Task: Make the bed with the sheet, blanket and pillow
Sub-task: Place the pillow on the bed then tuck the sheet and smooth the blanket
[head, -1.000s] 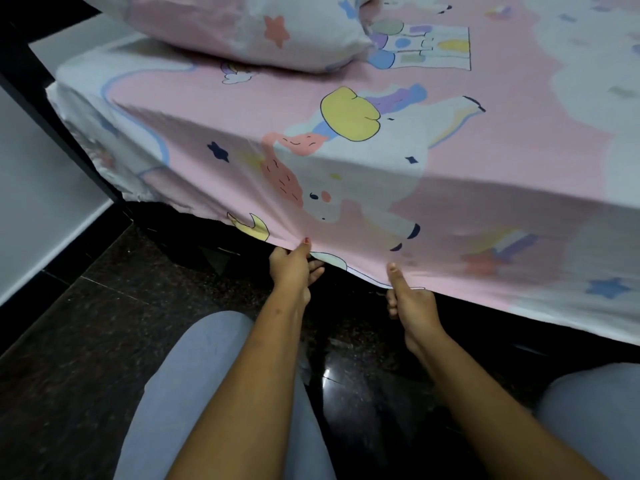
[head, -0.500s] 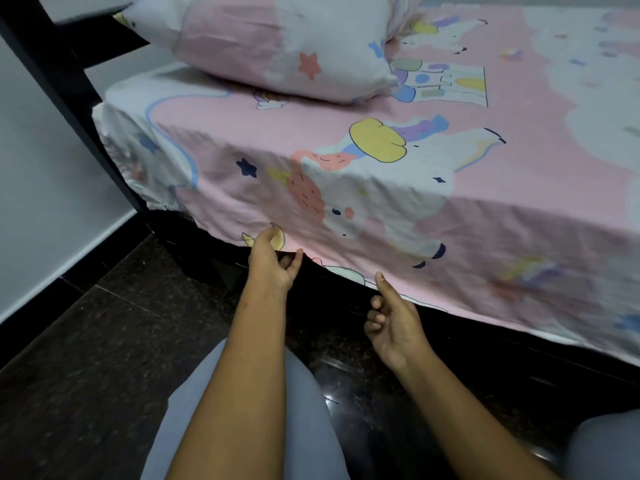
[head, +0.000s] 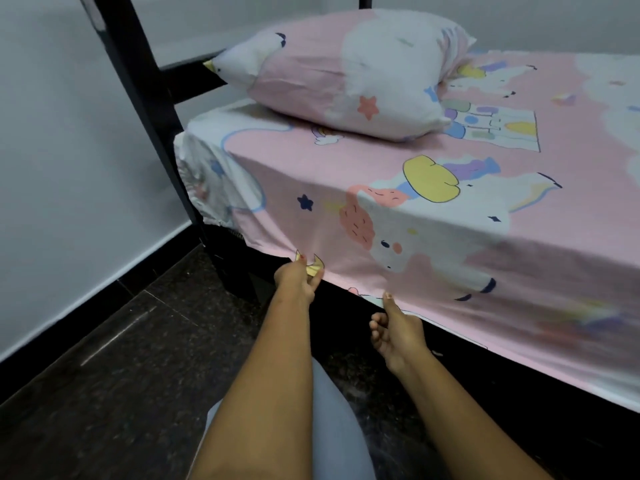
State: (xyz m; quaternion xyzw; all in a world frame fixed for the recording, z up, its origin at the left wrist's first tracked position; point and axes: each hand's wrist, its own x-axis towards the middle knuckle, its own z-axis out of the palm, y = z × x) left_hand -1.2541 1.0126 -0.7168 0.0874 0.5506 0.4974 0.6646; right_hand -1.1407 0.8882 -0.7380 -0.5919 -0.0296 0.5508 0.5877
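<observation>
One pillow (head: 346, 81), one sheet (head: 450, 251): left hand (head: 296, 280) pinches its hem, right hand (head: 398, 329) curled empty.

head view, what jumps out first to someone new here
The pink cartoon-print sheet dominates the right, with a matching pillow lying on it near the black bed post. At the near hem, the left hand pinches the sheet while the right hand touches it with its thumb.

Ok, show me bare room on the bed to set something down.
Free: the sheet between the pillow and the near edge, running right. Crowded: the head end under the pillow, and the hanging hem, where the left hand pinches it and the right hand touches it with its thumb.
</observation>
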